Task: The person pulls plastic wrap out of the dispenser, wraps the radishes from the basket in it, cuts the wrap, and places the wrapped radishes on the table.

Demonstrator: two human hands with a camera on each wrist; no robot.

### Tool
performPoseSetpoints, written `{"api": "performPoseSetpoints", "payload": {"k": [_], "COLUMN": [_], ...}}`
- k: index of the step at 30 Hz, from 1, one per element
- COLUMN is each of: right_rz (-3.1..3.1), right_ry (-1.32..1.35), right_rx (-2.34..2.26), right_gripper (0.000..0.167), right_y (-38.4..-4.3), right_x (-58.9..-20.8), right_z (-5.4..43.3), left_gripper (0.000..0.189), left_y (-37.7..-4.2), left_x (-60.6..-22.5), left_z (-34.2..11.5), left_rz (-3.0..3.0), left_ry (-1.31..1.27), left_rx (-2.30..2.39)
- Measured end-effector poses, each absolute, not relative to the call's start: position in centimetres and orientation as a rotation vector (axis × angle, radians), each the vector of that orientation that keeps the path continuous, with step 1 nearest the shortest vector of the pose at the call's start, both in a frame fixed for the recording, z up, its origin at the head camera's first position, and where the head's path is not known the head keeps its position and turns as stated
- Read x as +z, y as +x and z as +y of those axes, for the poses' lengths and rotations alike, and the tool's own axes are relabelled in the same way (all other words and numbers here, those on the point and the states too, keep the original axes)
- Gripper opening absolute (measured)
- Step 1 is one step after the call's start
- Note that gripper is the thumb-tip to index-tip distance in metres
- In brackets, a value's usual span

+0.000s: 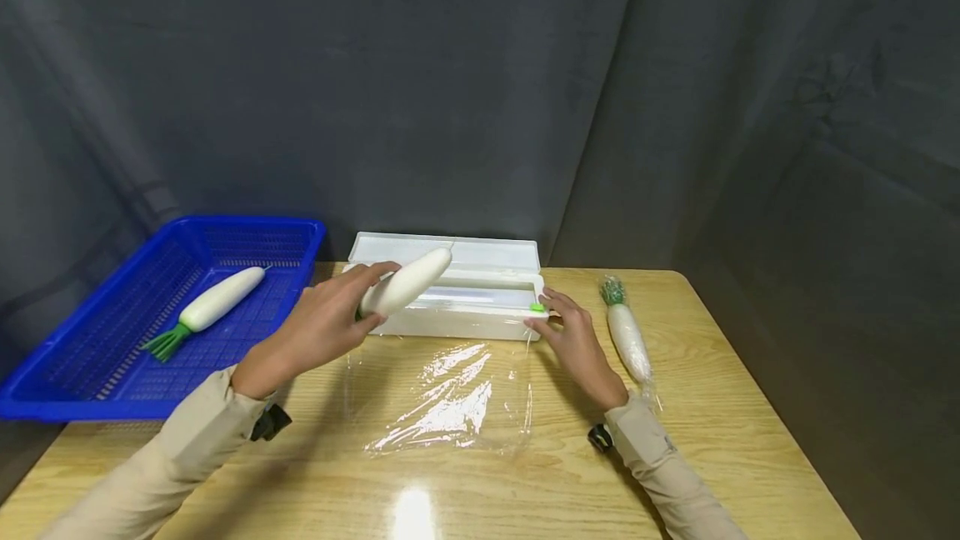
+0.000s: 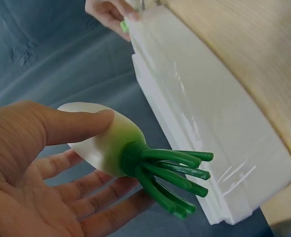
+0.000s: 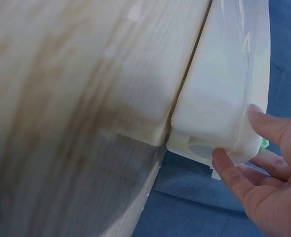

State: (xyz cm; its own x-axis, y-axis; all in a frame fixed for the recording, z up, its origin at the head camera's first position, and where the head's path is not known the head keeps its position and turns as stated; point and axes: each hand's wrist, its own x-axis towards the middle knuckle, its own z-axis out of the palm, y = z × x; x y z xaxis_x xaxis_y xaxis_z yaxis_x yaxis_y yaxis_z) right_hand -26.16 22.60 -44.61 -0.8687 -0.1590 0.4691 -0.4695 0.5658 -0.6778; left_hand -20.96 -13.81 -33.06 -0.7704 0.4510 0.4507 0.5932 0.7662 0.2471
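A white radish (image 1: 408, 282) with green stems is held up in my left hand (image 1: 330, 315), thumb on one side and fingers on the other. In the left wrist view its stems (image 2: 167, 173) point toward the dispenser. Below and beyond it stands a white cling film dispenser (image 1: 450, 324) with its lid (image 1: 487, 252) raised. Clear film (image 1: 450, 398) spreads from its front over the table. My right hand (image 1: 581, 348) grips the dispenser's right end, beside the green slider (image 1: 537, 307). The right wrist view shows the thumb and fingers on the dispenser's end (image 3: 209, 108).
A blue basket (image 1: 90, 407) stands at the left with another radish (image 1: 225, 298) inside. To the right of my right hand lies a film-wrapped radish (image 1: 628, 340) on the wooden table (image 1: 720, 407). Dark curtains (image 1: 450, 90) hang behind and at the sides.
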Motion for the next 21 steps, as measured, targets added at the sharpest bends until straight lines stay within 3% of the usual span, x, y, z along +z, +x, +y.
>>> {"api": "performPoseSetpoints", "payload": {"k": [21], "right_rz": [-2.441], "right_ry": [0.507], "right_rx": [1.235], "right_gripper": [0.052], "right_y": [-26.2], "right_x": [-44.7], "right_z": [22.6], "left_gripper": [0.068], "left_y": [-20.6], "left_x": [-36.5], "left_z": [-11.2], "left_rz": [-2.611], "left_ry": [-1.022], "left_rx": [-0.474]}}
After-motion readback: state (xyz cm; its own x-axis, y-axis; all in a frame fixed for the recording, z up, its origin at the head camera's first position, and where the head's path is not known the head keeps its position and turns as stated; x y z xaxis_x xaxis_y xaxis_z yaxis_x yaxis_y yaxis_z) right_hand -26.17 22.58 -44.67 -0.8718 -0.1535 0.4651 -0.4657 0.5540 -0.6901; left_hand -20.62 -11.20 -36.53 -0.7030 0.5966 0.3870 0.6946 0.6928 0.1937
